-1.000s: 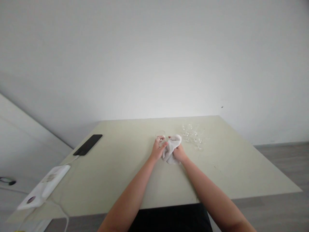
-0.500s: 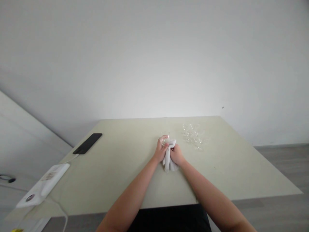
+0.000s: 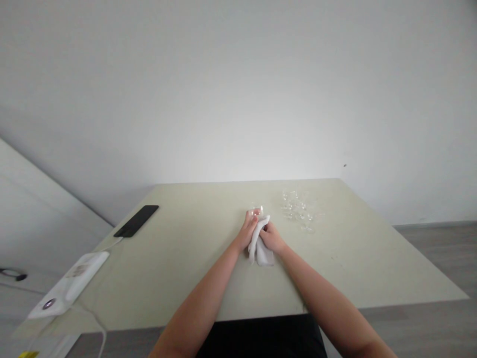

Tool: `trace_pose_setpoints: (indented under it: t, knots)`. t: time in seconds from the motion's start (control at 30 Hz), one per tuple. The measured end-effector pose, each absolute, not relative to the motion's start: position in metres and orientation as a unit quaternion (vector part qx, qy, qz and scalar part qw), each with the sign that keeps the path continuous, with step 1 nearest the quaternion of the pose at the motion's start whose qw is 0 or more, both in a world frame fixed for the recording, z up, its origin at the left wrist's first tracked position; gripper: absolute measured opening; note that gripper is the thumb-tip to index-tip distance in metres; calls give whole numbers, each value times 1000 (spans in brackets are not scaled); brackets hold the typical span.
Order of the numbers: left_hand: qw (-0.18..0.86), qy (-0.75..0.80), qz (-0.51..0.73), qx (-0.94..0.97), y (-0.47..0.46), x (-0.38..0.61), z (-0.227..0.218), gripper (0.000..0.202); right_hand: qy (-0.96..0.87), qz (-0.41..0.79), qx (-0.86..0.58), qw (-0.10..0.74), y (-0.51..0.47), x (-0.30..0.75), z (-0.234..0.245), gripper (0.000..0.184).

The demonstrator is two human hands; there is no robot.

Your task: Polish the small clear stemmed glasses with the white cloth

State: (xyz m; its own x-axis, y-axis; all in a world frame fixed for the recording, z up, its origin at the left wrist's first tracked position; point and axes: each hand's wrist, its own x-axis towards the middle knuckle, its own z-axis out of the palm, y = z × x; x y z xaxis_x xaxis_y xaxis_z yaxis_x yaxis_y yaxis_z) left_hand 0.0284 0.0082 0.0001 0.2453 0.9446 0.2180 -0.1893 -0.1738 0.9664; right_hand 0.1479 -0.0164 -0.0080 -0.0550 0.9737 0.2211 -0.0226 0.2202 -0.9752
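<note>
My left hand [image 3: 246, 230] is closed around a small clear glass [image 3: 258, 211], whose upper part shows above the fingers. Bunched between both hands is a white cloth [image 3: 264, 254], its lower end hanging towards the table's near side. My right hand [image 3: 272, 237] grips the cloth from the right, and some of its fingers are hidden in the folds. The cloth lies against the glass. Beyond my right hand stands a cluster of several small clear glasses [image 3: 297, 210], their outlines hard to separate.
A black phone [image 3: 136, 221] lies at the left of the pale table [image 3: 179, 258], with a white cable running from it. Nearer on the left edge sits a white power strip [image 3: 70, 283]. A plain wall [image 3: 238, 99] rises behind the table.
The glass in my left hand has turned and shows more above the fingers. The cloth has changed its folds, and my right hand has shifted slightly left.
</note>
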Motion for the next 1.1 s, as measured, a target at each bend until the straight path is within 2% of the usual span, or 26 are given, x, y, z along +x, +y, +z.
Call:
trace_pose_setpoints:
  t: [0.17, 0.23, 0.37, 0.43, 0.57, 0.63, 0.8, 0.87, 1.1]
  knots:
    - [667, 300, 498, 466, 14, 29, 2, 60, -487, 602, -391, 498, -22, 151, -1, 27]
    - [693, 290, 477, 457, 17, 28, 2, 62, -499, 615, -377, 480, -23, 154, 0, 28]
    - [607, 328, 567, 450, 21, 25, 0, 66, -620, 436, -425, 495, -19, 158, 0, 14]
    - [600, 339, 581, 433, 21, 24, 0, 67, -641, 403, -430, 492, -19, 158, 0, 12]
    - [691, 305, 514, 406, 18, 22, 3, 58, -567, 583, -387, 434, -21, 156, -4, 25]
    - [697, 308, 497, 415, 18, 23, 3, 59, -550, 608, -383, 425, -21, 157, -5, 27]
    - [603, 385, 531, 454, 24, 27, -2, 62, -651, 405, -425, 481, -15, 159, -6, 16]
    - [592, 394, 536, 456, 25, 27, -3, 63, -659, 396, -418, 484, -14, 160, -5, 18]
    - [655, 316, 523, 445, 20, 23, 6, 61, -473, 637, -388, 468, -17, 157, -9, 35]
